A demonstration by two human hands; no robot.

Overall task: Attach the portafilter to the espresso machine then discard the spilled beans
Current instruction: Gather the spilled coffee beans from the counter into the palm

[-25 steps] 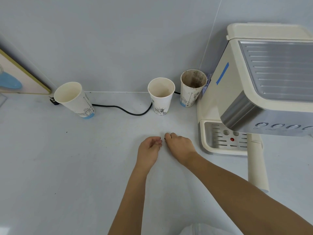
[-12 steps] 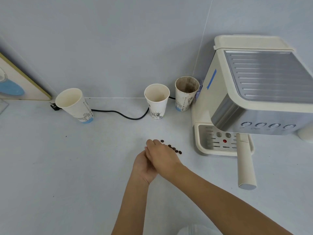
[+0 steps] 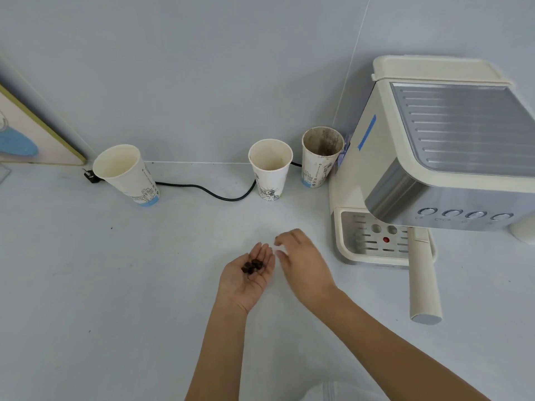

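My left hand (image 3: 249, 276) lies palm up just above the counter, cupped under several dark coffee beans (image 3: 253, 266). My right hand (image 3: 301, 261) hovers right beside it, fingers loosely curled and blurred; whether it pinches a bean I cannot tell. The cream espresso machine (image 3: 428, 157) stands at the right. The portafilter's cream handle (image 3: 423, 279) sticks out toward me from under the machine's head, above the drip tray (image 3: 364, 238).
Three paper cups stand along the wall: one tilted at the left (image 3: 127, 175), one in the middle (image 3: 270, 169), one coffee-stained (image 3: 321, 160) against the machine. A black power cord (image 3: 214, 193) runs between them. A framed picture (image 3: 31, 134) leans at the far left.
Half a second ago a row of beans lay on the counter beyond my overlapped hands. Now the beans sit in my upturned left palm and my right hand has drawn aside to the right.
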